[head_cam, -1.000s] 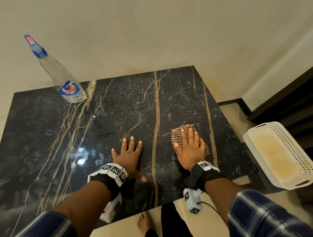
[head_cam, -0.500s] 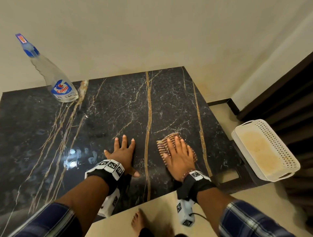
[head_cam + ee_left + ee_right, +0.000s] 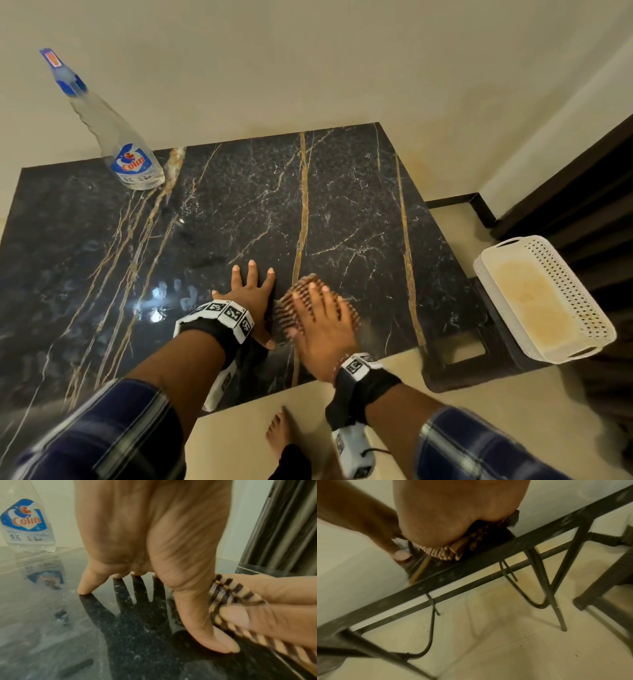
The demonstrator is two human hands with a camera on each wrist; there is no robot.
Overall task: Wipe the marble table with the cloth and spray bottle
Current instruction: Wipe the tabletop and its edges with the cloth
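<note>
Wiping goes best with right hand [image 3: 322,329] flat, fingers [image 3: 317,296] straight, pressing cloth [image 3: 298,301] near tabletop [image 3: 342,205] front edge; left hand [image 3: 250,298] spread, bracing, holding nothing.

The spray bottle [image 3: 133,161] is stood at the far left of the worktop [image 3: 342,212]. Near the front edge, the left hand [image 3: 251,301] is laid flat just left of the cloth [image 3: 301,298], which is pressed under the right hand [image 3: 325,329]. A basket [image 3: 544,298] is placed right of the worktop.
</note>
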